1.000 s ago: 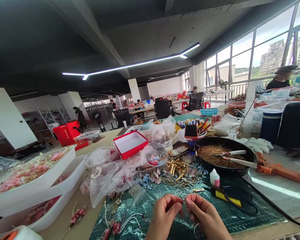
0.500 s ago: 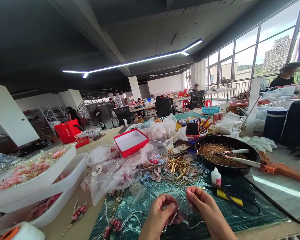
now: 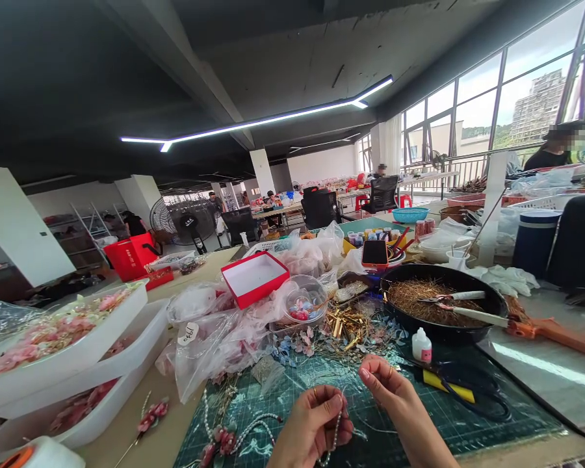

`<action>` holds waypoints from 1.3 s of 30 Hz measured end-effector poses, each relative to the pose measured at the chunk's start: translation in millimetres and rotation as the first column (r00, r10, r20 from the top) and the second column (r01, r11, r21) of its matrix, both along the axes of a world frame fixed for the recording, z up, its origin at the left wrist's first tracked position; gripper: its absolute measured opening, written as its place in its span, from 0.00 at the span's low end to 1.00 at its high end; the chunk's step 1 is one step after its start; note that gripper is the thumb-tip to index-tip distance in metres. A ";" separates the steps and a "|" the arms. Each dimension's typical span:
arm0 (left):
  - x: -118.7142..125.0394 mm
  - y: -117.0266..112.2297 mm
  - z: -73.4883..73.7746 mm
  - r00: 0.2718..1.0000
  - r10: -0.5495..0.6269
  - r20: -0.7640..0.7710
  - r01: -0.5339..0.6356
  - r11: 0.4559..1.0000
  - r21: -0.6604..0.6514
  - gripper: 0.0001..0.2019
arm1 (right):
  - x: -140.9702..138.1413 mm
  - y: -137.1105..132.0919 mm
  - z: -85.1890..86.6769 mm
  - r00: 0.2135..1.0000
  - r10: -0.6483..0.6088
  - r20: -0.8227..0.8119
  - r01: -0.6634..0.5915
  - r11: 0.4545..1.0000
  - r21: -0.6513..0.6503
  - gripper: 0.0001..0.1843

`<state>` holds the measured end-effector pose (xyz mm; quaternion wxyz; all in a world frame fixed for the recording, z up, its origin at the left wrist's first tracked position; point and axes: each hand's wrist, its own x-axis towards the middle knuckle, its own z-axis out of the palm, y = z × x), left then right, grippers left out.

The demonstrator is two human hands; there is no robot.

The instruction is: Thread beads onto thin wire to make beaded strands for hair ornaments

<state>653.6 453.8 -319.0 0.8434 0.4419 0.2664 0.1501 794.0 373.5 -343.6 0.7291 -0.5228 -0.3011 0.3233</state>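
My left hand pinches a thin strand of small pale beads between thumb and fingers; its lower end hangs below the palm. To its right my right hand has thumb and forefinger pressed together, and what lies in them is too fine to make out. A thin pale thread runs between the hands over the green cutting mat. Left of my hands, a pink flower piece with curved bead strands rests on the mat.
A white glue bottle stands beyond my right hand, near yellow-and-dark tools. Behind are a black pan of wire bits with pliers, golden pieces, plastic bags and a red box. Flower trays stand left.
My left hand has turned slightly, so more of the bead strand shows hanging from its fingers. My right hand has risen a little and shifted slightly left.
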 end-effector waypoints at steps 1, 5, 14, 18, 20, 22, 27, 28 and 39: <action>0.3 0.5 0.0 1.000 0.010 0.019 -0.009 0.998 -0.056 0.04 | -0.6 -0.5 1.9 0.999 -0.030 0.024 0.030 0.999 0.009 0.13; 2.1 1.5 -5.1 0.994 0.105 0.042 -0.090 0.959 -0.268 0.03 | -4.9 -2.5 9.7 0.999 -0.051 0.016 0.050 0.997 0.053 0.10; 8.5 1.7 -15.8 0.971 0.231 0.055 -0.155 0.791 -0.593 0.04 | -15.9 7.6 8.3 0.981 0.165 -0.104 -0.141 0.969 0.202 0.07; 8.7 3.6 -21.7 0.966 0.243 0.085 -0.137 0.764 -0.631 0.05 | -16.1 14.5 4.1 0.988 0.150 -0.039 -0.141 0.975 0.172 0.07; 9.9 4.3 -25.4 0.961 0.267 0.075 -0.160 0.753 -0.639 0.06 | -16.5 16.1 2.9 0.992 0.127 0.010 -0.127 0.983 0.129 0.07; 12.3 4.3 -28.6 0.955 0.293 0.056 -0.191 0.745 -0.639 0.06 | -17.4 15.9 2.9 0.990 0.116 0.081 -0.123 0.989 0.083 0.08; 19.5 -0.3 -31.2 0.952 0.265 0.150 -0.124 0.786 -0.605 0.10 | -21.6 11.2 7.0 0.917 0.015 0.398 -0.044 0.997 0.065 0.08; 20.4 -1.8 -30.9 0.947 0.264 0.182 -0.103 0.790 -0.605 0.10 | -22.7 10.6 7.6 0.896 -0.022 0.444 -0.021 0.996 0.091 0.07; 22.1 3.7 -35.5 0.954 0.257 0.153 -0.168 0.884 -0.437 0.16 | -23.4 21.9 -8.6 0.903 -0.047 0.428 -0.020 0.988 0.151 0.06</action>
